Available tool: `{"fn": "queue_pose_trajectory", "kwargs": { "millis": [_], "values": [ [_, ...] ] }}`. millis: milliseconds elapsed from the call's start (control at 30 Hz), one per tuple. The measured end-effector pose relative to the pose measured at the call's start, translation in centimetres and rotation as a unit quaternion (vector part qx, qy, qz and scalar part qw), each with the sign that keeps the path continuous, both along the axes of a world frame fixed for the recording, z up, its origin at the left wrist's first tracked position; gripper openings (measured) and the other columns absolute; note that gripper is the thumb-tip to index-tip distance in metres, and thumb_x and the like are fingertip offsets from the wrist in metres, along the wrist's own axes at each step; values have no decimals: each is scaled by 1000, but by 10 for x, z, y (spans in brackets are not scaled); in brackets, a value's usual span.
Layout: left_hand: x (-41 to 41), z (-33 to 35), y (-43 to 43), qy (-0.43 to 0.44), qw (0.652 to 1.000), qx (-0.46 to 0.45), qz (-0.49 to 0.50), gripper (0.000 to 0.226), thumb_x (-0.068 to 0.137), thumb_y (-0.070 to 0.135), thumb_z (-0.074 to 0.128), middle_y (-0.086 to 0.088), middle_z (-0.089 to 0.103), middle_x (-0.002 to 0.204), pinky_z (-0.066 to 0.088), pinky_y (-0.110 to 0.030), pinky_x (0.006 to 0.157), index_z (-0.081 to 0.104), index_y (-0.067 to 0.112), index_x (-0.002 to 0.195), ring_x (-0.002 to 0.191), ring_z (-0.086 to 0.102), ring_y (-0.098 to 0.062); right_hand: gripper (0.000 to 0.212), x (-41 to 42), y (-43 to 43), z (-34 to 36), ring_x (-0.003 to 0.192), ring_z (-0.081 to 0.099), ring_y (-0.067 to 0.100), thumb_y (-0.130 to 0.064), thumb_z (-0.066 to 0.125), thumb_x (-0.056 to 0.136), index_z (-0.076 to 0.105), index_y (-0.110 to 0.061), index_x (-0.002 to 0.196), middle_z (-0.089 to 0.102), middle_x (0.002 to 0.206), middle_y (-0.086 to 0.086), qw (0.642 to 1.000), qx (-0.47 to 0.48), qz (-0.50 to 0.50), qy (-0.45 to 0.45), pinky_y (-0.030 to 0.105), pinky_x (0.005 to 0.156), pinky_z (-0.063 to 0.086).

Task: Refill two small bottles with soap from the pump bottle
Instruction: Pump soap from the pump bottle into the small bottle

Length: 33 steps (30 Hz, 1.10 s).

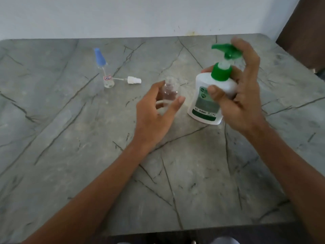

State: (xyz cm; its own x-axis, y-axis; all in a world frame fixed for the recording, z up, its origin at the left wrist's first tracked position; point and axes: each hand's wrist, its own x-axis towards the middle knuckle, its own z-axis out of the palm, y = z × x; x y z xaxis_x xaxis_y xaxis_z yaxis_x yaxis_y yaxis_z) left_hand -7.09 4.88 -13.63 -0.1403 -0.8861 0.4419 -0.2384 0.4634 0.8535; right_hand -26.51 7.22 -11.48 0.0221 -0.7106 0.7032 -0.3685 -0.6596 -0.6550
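Observation:
My right hand point(241, 95) grips the white pump bottle point(205, 101) with the green pump head point(226, 51), holding it tilted above the table; fingers reach up beside the pump head. A small clear bottle point(169, 93) stands uncapped just left of it. My left hand point(154, 113) curls around this bottle with fingers apart; whether it touches is unclear. Farther left, a second small clear bottle point(108, 81) with a white label stands on the table, a blue cap point(99, 56) behind it. A white spray top point(134, 80) with its tube lies beside it.
The grey marble-patterned table point(88, 155) runs to a white wall at the back. Its front edge is near my body. A dark brown panel point(306, 32) stands at the far right corner.

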Motion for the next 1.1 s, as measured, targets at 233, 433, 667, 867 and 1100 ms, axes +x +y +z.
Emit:
{"fn": "queue_pose_trajectory", "kwargs": {
  "millis": [233,433,667,867,1100],
  "values": [
    [9,-7,-5,61,998,-12,14,27,89,39,69,7,71,100,59,-35,85,62,24,110,95,69,-8,70,1,5,-3,99,61,44,8,55,91,16,-6,147,56,121,24,998,-22,53,-11,56,85,53],
    [7,-4,9,22,999,-45,-3,30,87,34,73,11,70,100,58,-25,83,62,22,113,91,67,-1,86,15,20,0,86,69,16,-20,79,80,25,-23,147,61,108,-10,997,-39,-60,-13,39,71,60],
    [11,3,-3,21,998,-55,14,31,84,34,76,15,69,94,53,-13,69,63,25,110,85,65,4,88,14,8,8,77,70,13,-15,87,68,36,-35,137,66,97,-8,995,-21,-92,-18,37,66,61],
    [23,4,-17,37,997,-61,-27,28,89,39,68,15,70,100,53,-20,79,61,30,114,97,65,0,85,9,-7,24,76,70,14,-12,85,70,37,-37,136,72,91,-4,997,1,-53,58,26,65,57],
    [22,9,-21,33,993,-93,-58,38,90,51,63,13,69,104,57,-30,84,57,30,121,101,66,-4,86,20,-12,29,83,70,15,-16,84,73,34,-37,140,73,96,-8,991,-7,-3,130,26,70,58]
  ]
}}
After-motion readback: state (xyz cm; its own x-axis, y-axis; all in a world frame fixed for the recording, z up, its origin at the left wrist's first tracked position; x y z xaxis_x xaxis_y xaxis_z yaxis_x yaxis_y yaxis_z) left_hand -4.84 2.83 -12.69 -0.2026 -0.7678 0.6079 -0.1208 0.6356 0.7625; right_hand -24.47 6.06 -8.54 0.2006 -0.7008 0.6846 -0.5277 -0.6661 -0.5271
